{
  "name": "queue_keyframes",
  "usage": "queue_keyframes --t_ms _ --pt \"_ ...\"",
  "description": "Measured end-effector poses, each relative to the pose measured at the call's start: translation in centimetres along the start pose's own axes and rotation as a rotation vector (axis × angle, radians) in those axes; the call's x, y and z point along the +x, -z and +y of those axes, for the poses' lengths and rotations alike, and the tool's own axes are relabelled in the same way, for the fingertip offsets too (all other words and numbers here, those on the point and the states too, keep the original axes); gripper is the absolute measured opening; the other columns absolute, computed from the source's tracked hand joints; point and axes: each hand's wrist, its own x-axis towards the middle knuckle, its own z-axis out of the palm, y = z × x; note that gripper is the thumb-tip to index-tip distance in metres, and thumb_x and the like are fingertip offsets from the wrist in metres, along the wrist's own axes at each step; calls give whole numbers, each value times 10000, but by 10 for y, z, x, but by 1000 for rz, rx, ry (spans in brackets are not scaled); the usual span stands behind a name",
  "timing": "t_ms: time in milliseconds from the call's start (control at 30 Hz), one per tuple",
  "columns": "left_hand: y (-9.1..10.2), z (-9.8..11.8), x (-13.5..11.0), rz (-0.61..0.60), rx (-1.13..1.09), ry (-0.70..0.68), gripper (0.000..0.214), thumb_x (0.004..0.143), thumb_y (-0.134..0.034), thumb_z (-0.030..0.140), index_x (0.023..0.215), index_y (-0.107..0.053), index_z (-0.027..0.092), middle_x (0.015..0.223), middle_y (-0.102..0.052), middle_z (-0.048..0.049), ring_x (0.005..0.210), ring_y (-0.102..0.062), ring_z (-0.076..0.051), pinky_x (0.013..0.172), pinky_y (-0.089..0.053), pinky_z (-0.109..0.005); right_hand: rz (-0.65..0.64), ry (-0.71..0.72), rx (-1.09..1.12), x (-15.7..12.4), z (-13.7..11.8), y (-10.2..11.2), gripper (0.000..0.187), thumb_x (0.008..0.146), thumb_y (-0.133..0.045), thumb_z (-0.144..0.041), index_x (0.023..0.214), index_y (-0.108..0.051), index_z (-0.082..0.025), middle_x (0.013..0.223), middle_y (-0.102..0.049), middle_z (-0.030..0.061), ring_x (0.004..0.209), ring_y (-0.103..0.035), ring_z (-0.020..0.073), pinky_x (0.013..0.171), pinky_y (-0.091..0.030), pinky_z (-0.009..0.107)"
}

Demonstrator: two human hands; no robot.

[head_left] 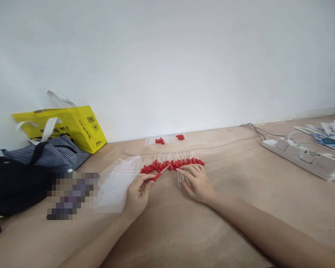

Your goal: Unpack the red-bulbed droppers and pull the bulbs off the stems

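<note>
on the counter (240, 167), a row of sticks (181, 162) lies before a flat packet (170, 140) near the wall (190, 74). plastic sleeves (115, 186) lie left of the row; farther left, a carrier bag (86, 128) sits behind a cloth bag (61, 152). a power strip (298, 157) lies right, with papers (331, 136) beyond it.

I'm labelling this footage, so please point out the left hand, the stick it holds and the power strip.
Left hand (136, 191): head view, on the back of the hand.
Stick (156, 176): head view, on its red end.
Power strip (293, 158): head view, on its near long side.
</note>
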Motion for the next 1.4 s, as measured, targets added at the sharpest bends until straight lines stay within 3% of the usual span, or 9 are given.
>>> queue_keyframes --t_ms 133,300,433,533,667,933,1400 --pt "-10 6 -5 -101 -58 -96 120 816 -447 197 861 -559 192 784 -569 -24 743 -548 -130 666 -461 -250 26 116 -36 2 -4 1 367 811 -483 -303 1164 -468 -201 1065 -579 69 1008 -468 191 898 -257 393" --pt "-13 11 -5 -164 -115 -167 121 820 -434 183 859 -548 188 753 -572 -24 696 -544 -123 629 -464 -245 45 211 -7 1 -1 -3 174 829 -458 -210 946 -585 -223 660 -611 -24 706 -513 113 902 -238 383" --pt "-12 12 -4 -227 27 -192 164 813 -455 197 944 -553 194 902 -582 -53 870 -541 -156 773 -449 -305 33 239 -72 -1 -2 -4 216 805 -417 -141 915 -594 -200 620 -570 -12 656 -471 116 852 -262 377" --pt "-17 10 -2 -209 215 -297 186 805 -485 235 964 -578 214 977 -588 -54 955 -517 -186 840 -408 -361 43 251 -112 -1 -6 -5 207 804 -418 -153 895 -597 -198 593 -543 -15 638 -446 115 838 -259 372" --pt "-27 7 -1 -151 327 -444 149 814 -481 232 895 -604 212 916 -644 -24 939 -540 -180 877 -365 -386 67 249 -128 -1 -11 -6 156 821 -447 -217 829 -602 -208 560 -521 -31 612 -415 101 834 -245 357" --pt "-25 12 -7 -183 386 -438 196 833 -436 208 743 -610 220 853 -669 21 912 -567 -178 942 -246 -452 53 279 -107 -3 -12 -5 138 812 -460 -207 729 -570 -197 503 -492 -48 597 -384 95 824 -216 357" --pt "-29 11 -13 -113 313 -504 167 831 -436 170 775 -589 206 791 -667 31 854 -578 -139 998 -220 -438 80 284 -65 -8 -17 4 139 807 -464 -200 727 -577 -187 498 -515 -51 591 -397 91 806 -212 348"
